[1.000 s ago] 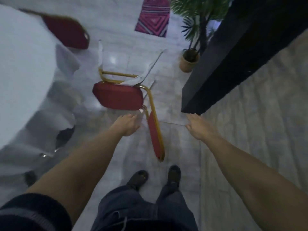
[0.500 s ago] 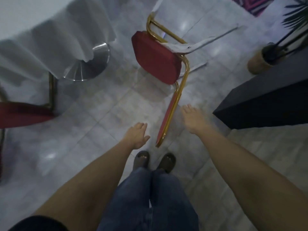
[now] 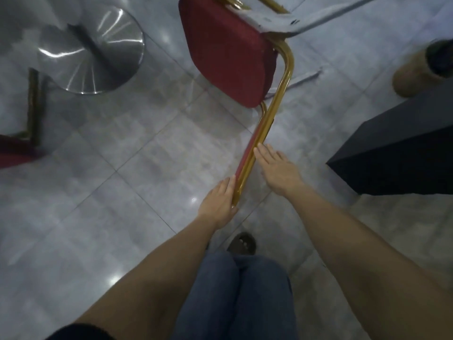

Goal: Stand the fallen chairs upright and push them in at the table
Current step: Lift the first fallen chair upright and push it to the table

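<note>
A fallen chair lies on its side on the grey tiled floor. Its red seat (image 3: pixel 228 55) is at the top centre. Its gold-framed backrest (image 3: pixel 255 153) runs edge-on down toward me. My left hand (image 3: pixel 218 200) rests against the backrest's near end on the red padded side, fingers straight. My right hand (image 3: pixel 277 168) lies flat along the gold frame's other side, fingertips touching it. Neither hand is closed around the frame. A second red chair (image 3: pixel 14 148) with a gold leg shows partly at the left edge.
The table's round metal base (image 3: pixel 98 50) stands at the upper left. A black block (image 3: pixel 397 153) fills the right side, with a plant pot (image 3: pixel 416 72) behind it. A white cloth strip (image 3: pixel 306 18) hangs off the chair. My shoe (image 3: pixel 242 244) is just below the hands.
Both hands have closed in on the backrest: the left moved up-right to its near end, the right came onto the frame. The view has tilted down and nearer.
</note>
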### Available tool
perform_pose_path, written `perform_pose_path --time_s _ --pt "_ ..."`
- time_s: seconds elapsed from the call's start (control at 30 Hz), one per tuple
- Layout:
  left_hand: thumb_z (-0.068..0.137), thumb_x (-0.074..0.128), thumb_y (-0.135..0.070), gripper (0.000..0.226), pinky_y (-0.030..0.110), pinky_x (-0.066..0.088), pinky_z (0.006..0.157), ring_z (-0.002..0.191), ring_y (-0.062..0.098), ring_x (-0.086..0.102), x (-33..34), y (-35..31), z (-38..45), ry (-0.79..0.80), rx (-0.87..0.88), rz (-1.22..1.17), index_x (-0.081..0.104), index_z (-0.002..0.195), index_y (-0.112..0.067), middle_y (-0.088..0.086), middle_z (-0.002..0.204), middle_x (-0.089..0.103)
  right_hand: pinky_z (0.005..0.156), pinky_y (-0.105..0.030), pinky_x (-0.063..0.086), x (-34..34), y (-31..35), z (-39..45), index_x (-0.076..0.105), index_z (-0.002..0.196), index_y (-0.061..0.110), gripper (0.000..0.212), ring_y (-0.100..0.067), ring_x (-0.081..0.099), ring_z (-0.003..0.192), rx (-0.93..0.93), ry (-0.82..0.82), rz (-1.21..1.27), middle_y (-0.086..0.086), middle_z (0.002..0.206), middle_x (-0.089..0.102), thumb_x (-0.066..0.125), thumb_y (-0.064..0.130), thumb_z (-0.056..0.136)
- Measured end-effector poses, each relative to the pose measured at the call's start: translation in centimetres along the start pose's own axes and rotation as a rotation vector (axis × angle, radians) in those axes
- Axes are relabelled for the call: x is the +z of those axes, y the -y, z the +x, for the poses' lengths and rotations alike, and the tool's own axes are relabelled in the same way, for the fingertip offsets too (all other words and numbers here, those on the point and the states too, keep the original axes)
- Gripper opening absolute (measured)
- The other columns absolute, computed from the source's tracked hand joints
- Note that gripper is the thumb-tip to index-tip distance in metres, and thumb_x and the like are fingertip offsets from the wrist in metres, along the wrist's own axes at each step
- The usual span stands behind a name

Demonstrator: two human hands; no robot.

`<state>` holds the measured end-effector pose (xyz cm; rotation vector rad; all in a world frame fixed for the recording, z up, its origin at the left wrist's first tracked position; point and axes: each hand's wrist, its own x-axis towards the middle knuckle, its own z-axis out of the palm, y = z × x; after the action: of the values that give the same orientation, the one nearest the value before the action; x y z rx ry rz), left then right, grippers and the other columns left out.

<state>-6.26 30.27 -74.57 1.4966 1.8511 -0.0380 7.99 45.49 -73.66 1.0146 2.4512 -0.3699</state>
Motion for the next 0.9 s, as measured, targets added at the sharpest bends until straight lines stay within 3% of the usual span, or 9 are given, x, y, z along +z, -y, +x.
perform_pose_path --time_s 0.07,0.13,0.23,0.33,0.43,0.6,0.8,0.9 --pt "0.088 0.061 -0.044 0.099 0.042 0.033 0.112 0.142 0.026 0.029 1.8 0.0 1.8 0.023 -0.037 -0.079 -0.011 0.152 -0.022 0.005 0.159 0.015 0.119 -0.034 0.002 1.8 -0.6 1.1 -0.010 0.153 0.018 0.071 -0.018 -0.009 0.149 -0.009 -0.057 0.015 0.000 0.162 -0.014 0.036 0.009 0.100" --pt "0.086 0.065 -0.039 0.101 0.041 0.050 0.098 0.124 0.026 0.051 2.9 0.3 2.9 0.029 -0.117 -0.200 -0.010 0.151 -0.028 0.007 0.147 0.036 0.118 -0.032 0.000 3.1 -1.1 1.7 -0.012 0.153 0.018 0.077 -0.017 -0.009 0.149 -0.029 -0.111 0.025 0.002 0.160 -0.019 0.040 0.006 0.098" --pt "0.087 0.062 -0.033 0.075 0.036 0.058 0.078 0.091 0.021 0.064 4.3 0.6 3.4 -0.036 -0.177 -0.313 0.018 0.148 -0.026 0.004 0.116 0.060 0.118 -0.032 -0.002 4.2 -1.7 2.0 -0.012 0.153 0.018 0.082 -0.018 -0.007 0.150 -0.058 -0.176 -0.011 0.002 0.160 -0.019 0.044 0.003 0.094" --pt "0.089 0.060 -0.029 0.055 0.038 0.058 0.081 0.090 0.027 0.066 4.6 0.3 2.8 -0.105 -0.225 -0.298 0.040 0.138 -0.015 0.010 0.108 0.066 0.118 -0.032 -0.002 4.0 -1.6 2.0 -0.011 0.153 0.018 0.081 -0.018 -0.007 0.150 -0.058 -0.184 -0.022 0.000 0.162 -0.013 0.043 0.002 0.094" --pt "0.090 0.060 -0.028 0.040 0.035 0.054 0.077 0.089 0.029 0.066 3.1 1.2 1.8 -0.146 -0.254 -0.248 0.051 0.125 -0.014 0.011 0.104 0.067 0.119 -0.034 0.001 2.9 -0.4 2.1 -0.009 0.154 0.018 0.078 -0.018 -0.006 0.150 -0.076 -0.180 -0.040 0.000 0.162 -0.011 0.041 0.003 0.095" --pt "0.085 0.063 -0.031 0.028 0.038 0.053 0.074 0.087 0.034 0.065 -2.0 5.0 -1.9 -0.187 -0.278 -0.155 0.055 0.109 -0.016 0.012 0.096 0.068 0.122 -0.036 0.003 -1.0 3.3 2.2 -0.006 0.154 0.016 0.074 -0.020 -0.005 0.150 -0.145 -0.144 -0.005 -0.002 0.163 -0.009 0.039 0.004 0.096" --pt "0.086 0.064 -0.029 0.026 0.033 0.043 0.072 0.094 0.032 0.062 -10.4 8.7 -9.1 -0.213 -0.317 -0.091 0.059 0.108 -0.016 0.011 0.099 0.068 0.121 -0.035 0.007 -9.1 9.8 1.4 0.001 0.155 0.013 0.070 -0.022 0.000 0.150 -0.269 -0.111 -0.057 -0.004 0.163 -0.003 0.042 0.018 0.099" --pt "0.086 0.064 -0.029 0.029 0.033 0.043 0.074 0.097 0.032 0.062 -15.8 9.5 -14.0 -0.272 -0.319 -0.080 0.061 0.113 -0.018 0.010 0.103 0.069 0.119 -0.035 0.015 -14.0 14.0 0.9 0.011 0.154 0.011 0.069 -0.024 0.010 0.149 -0.349 -0.102 -0.065 -0.006 0.162 0.011 0.049 0.024 0.098"
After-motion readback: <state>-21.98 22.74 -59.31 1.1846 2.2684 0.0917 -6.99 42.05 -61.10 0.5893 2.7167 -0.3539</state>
